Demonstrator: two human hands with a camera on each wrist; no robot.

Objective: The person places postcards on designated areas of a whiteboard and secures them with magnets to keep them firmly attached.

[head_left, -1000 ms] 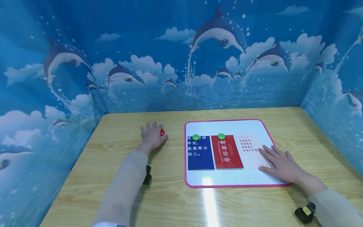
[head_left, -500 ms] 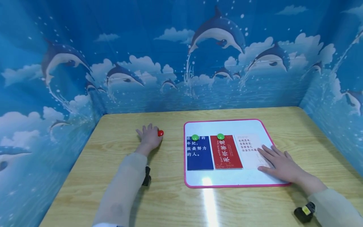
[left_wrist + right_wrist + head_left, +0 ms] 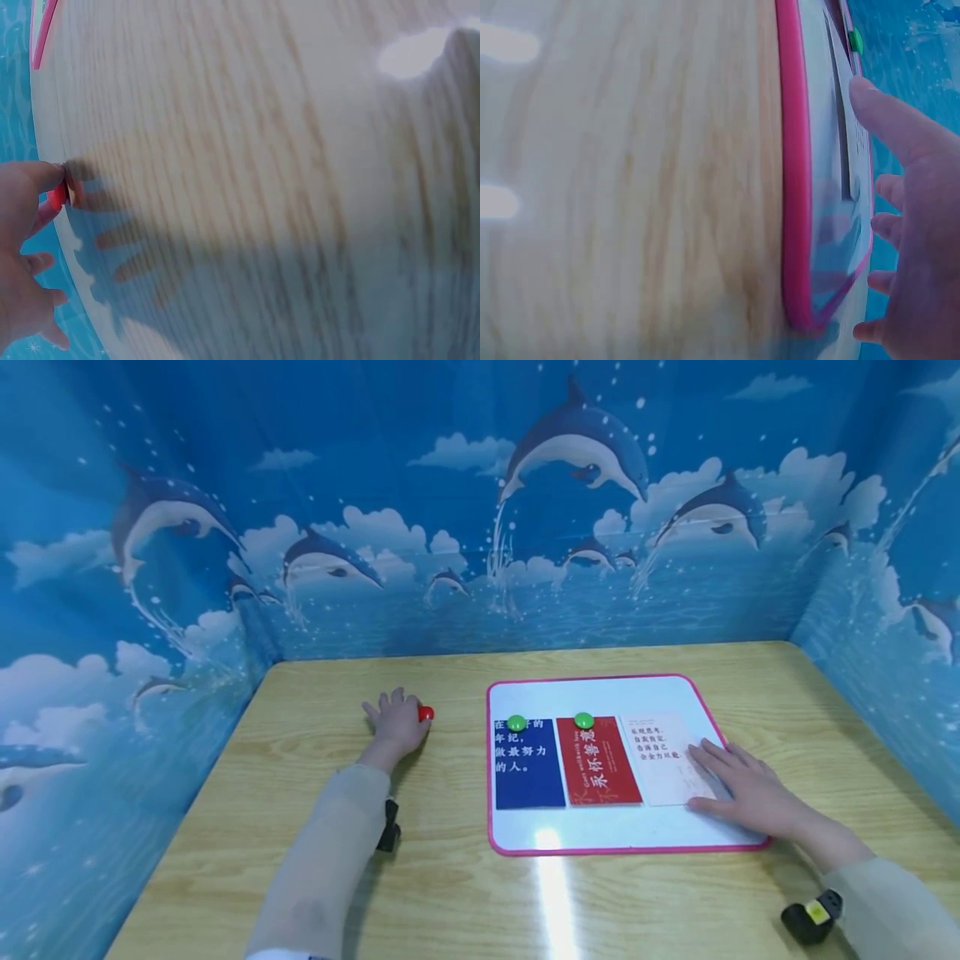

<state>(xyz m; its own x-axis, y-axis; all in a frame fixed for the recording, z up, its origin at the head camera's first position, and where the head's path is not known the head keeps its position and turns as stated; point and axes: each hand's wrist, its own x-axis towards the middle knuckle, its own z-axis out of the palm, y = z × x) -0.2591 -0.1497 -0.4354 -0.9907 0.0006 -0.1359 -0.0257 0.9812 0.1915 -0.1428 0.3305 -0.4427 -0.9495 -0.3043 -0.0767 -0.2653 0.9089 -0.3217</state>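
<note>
At the left of the table, my left hand [image 3: 396, 728] pinches a round red magnet [image 3: 426, 713] between thumb and forefinger. The left wrist view shows the red magnet [image 3: 57, 196] at the fingertips near the tabletop, other fingers spread. My right hand [image 3: 750, 789] is over the right part of a pink-rimmed whiteboard [image 3: 570, 832], fingers straight beside and partly over a white card [image 3: 660, 781]. Whether it touches the card I cannot tell. Left of that card lie a red card [image 3: 603, 781] and a blue card [image 3: 528, 789], with green magnets [image 3: 584, 721] at their tops.
The wooden table [image 3: 450, 893] carries the board right of centre. A blue dolphin-print curtain [image 3: 450, 510] closes off the back and both sides. Light glares off the tabletop in front of the board.
My left hand has shifted slightly left with the red magnet, then stayed nearly still. My right hand has slid a little to the right, uncovering more of the white card.
</note>
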